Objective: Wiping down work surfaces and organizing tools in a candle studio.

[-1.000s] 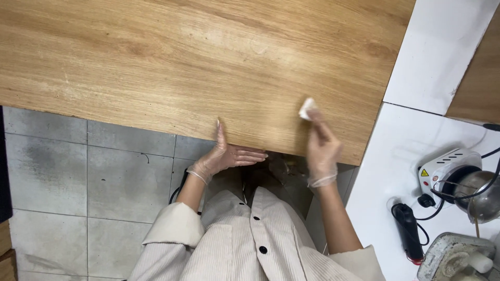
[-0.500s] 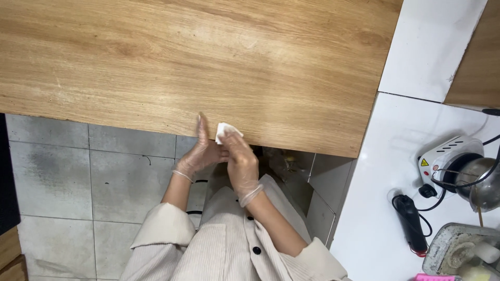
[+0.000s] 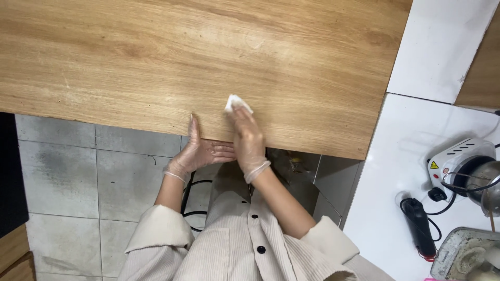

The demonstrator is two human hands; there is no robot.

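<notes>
- Nearest, cream corduroy jacket (image 3: 250, 250) with dark buttons, sleeves pushed up; grey tiled floor (image 3: 67, 171) below to the left, black cable (image 3: 194, 198) looping beside the body.
- Left hand (image 3: 200, 151) in a thin clear glove, open and flat, fingers pointing along the near edge of the wooden worktop (image 3: 156, 62), thumb raised against that edge; nothing held in its grip.
- Right hand (image 3: 249, 136), also gloved, reaching onto the board with fingers closed on a small white wipe (image 3: 233, 102), pressed to the wood just inside the near edge.
- Step in hand, by the look of it: rubbing a spot on the surface while bracing at the rim. Next move likely calls for steady downward pressure and short strokes, keeping the pad folded under the fingertips.
- Wide bare wood farther out and to the left: plenty of room for sweeping.
- Right end of the board close by; beyond it a white counter (image 3: 416, 156) with a black plug and cord (image 3: 419, 224) and a small white appliance (image 3: 461, 161), well apart from the wipe.
</notes>
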